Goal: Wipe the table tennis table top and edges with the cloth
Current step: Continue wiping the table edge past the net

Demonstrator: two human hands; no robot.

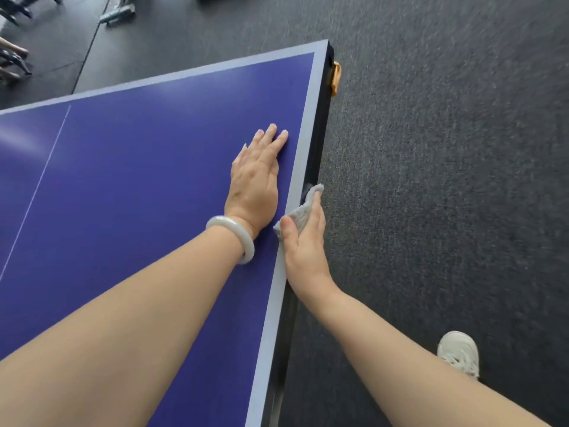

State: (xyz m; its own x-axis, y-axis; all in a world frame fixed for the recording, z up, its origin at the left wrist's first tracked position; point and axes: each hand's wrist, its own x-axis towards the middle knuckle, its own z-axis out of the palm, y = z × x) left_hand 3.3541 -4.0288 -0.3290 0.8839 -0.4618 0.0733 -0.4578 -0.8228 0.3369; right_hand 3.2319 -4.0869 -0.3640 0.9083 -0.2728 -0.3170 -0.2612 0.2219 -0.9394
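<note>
The blue table tennis table [138, 180] fills the left of the view, with a pale border line and a dark side edge [320, 134] on the right. My left hand [255, 177] lies flat on the top near that border, fingers straight, a pale bangle on the wrist. My right hand [304, 238] grips a crumpled grey cloth [304, 208] against the table's side edge, thumb on top at the border and fingers down the side, out of sight.
Dark grey carpet [446, 149] lies to the right of the table. An orange fitting [336, 77] sticks out near the far corner. My white shoe [458, 354] stands at the lower right. Metal equipment frames [117, 13] sit on the floor at the far left.
</note>
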